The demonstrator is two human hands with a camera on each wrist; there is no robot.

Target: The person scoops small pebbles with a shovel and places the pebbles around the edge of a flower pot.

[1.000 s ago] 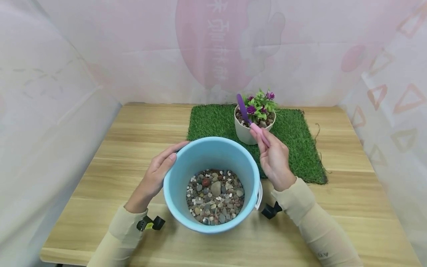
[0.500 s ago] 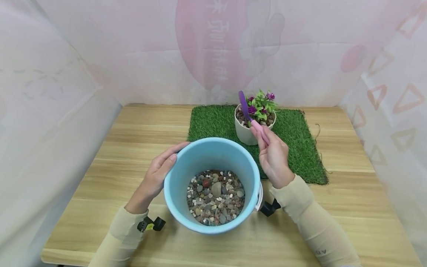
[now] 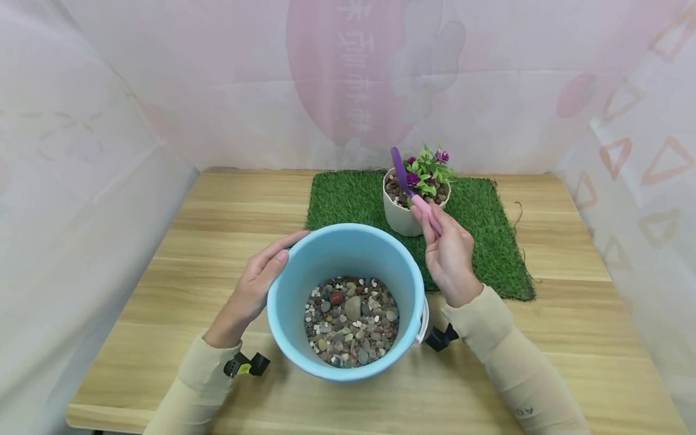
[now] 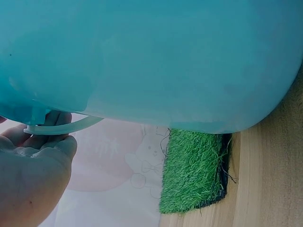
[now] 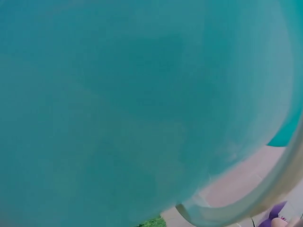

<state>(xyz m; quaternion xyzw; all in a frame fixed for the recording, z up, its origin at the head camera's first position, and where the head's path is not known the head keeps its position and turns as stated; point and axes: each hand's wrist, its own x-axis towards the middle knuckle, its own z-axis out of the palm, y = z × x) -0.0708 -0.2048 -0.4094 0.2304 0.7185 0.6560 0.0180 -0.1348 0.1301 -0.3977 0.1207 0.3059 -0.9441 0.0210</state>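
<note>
A light blue bucket (image 3: pixel 337 251) stands at the front middle of the table in the head view, with mixed pebbles (image 3: pixel 359 338) in its bottom. My left hand (image 3: pixel 252 281) holds the bucket's left rim, thumb on top and fingers along the outside. Beside these fingers, the left wrist view shows the white bail handle (image 4: pixel 71 126). My right hand (image 3: pixel 450 257) pinches the pink handle of a small purple trowel (image 3: pixel 400 171). Its blade points up and away, over the white flower pot (image 3: pixel 399 219). Bucket wall fills most of the right wrist view.
In the pot grows a leafy plant with purple flowers (image 3: pixel 429 172), among small stones. Green artificial turf (image 3: pixel 348 196) lies under it at the back of the wooden table (image 3: pixel 217 241). Printed cloth walls (image 3: pixel 239 103) close off the back and sides.
My right hand has shifted very slightly, and the trowel's tip has moved a little to the right and up. The left hand and the bucket stay in place.
</note>
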